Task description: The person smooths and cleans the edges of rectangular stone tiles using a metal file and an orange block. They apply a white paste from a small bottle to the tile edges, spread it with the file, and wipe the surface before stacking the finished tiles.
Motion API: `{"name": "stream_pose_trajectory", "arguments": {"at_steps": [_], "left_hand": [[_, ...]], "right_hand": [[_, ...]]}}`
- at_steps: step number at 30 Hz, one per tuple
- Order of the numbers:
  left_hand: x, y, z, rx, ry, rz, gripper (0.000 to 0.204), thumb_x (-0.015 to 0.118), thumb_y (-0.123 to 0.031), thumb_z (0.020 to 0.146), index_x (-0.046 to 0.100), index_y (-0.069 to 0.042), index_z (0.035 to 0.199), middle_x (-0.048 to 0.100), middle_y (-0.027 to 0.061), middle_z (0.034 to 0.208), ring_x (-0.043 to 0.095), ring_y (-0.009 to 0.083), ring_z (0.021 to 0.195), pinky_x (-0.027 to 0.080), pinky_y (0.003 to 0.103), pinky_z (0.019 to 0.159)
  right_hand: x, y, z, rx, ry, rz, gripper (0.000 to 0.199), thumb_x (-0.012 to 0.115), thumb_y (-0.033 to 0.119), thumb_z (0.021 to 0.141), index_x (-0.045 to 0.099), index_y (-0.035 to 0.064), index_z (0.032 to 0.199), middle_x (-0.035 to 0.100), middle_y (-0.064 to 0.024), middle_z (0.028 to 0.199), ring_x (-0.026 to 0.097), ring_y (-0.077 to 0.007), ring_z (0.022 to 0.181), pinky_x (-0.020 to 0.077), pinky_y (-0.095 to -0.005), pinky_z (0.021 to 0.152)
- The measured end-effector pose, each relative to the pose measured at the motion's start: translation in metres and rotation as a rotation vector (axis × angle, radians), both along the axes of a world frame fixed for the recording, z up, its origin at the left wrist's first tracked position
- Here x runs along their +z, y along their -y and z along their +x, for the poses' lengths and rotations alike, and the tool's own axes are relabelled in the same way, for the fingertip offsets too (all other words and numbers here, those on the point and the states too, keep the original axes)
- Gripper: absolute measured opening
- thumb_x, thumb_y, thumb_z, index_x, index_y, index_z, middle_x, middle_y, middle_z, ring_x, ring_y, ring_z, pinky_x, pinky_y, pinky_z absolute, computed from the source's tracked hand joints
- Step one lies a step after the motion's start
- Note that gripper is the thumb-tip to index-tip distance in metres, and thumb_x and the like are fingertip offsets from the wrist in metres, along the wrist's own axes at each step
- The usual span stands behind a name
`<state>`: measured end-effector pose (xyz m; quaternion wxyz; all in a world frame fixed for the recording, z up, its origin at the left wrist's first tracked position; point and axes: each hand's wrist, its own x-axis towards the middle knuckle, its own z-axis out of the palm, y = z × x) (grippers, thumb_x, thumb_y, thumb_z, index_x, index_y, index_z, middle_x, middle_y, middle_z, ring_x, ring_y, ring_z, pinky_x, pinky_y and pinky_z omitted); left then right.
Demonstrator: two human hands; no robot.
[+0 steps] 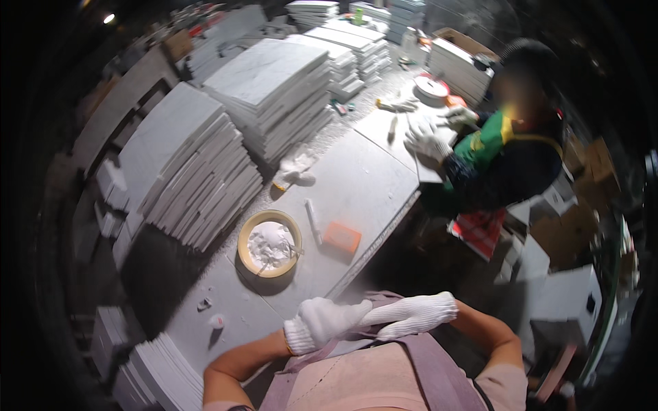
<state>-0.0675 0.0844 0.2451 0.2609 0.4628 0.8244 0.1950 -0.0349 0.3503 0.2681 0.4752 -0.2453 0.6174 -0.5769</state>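
Both my hands wear white knit gloves and meet in front of my mauve apron [439, 366], close to the table's near edge. My left hand [325, 323] is closed, its fingers curled; whatever they grip is hidden. Reaching in from the right, my right hand [415, 315] has its fingers stretched out, their tips against the left hand. Beyond them on the white table [325, 181] lie an orange block [342, 237] and a thin white strip [313, 220]. A round yellow bowl [297, 240] of white powdery material stands left of these.
Stacks of white slabs [188, 161] line the table's far left side. Near them lies a white glove [296, 169]. At the right, a co-worker [504, 144] in white gloves leans over the table. Cardboard boxes [595, 171] stand behind that person.
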Motion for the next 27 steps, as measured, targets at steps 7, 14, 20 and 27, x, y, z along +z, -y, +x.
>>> {"name": "stream_pose_trajectory", "arguments": {"at_steps": [7,14,20,27], "left_hand": [[0.026,-0.055,-0.002,-0.063,-0.089,0.039,0.02,0.055,-0.037,0.102,0.066,-0.026,0.115,0.068,0.0112,0.084,0.068,0.0341,0.065,0.055,0.047,0.057],[0.07,-0.084,-0.015,0.142,0.138,0.003,0.019,0.057,-0.034,0.101,0.069,-0.023,0.112,0.074,0.0106,0.093,0.072,0.0318,0.073,0.058,0.037,0.064],[0.06,-0.135,0.011,0.201,-0.174,0.219,0.022,0.065,-0.035,0.098,0.064,-0.023,0.116,0.072,0.006,0.087,0.071,0.0289,0.069,0.056,0.04,0.055],[0.042,-0.17,0.018,0.45,0.113,0.025,0.031,0.066,-0.044,0.098,0.064,-0.016,0.112,0.072,0.0102,0.093,0.071,0.0355,0.077,0.057,0.044,0.069]], "right_hand": [[0.016,-0.101,0.005,0.135,0.237,-0.127,0.076,0.057,0.027,0.104,0.023,0.0015,0.168,0.031,-0.009,0.173,0.033,-0.018,0.153,0.0267,-0.0298,0.122],[-0.033,-0.272,0.058,-0.522,0.238,-0.493,0.046,0.059,0.02,0.106,0.061,-0.0126,0.138,0.063,-0.0324,0.139,0.063,-0.0447,0.13,0.0445,-0.0604,0.114],[-0.072,-0.231,0.021,-0.691,-0.28,-0.202,0.091,0.081,0.051,0.089,0.048,-0.001,0.156,0.05,-0.0196,0.159,0.047,-0.0305,0.148,0.0351,-0.0441,0.122],[-0.094,-0.168,-0.004,-0.308,-0.137,-0.041,0.067,0.077,0.008,0.083,0.059,0.0041,0.147,0.066,-0.014,0.139,0.063,-0.0254,0.125,0.0485,-0.0361,0.107]]}}
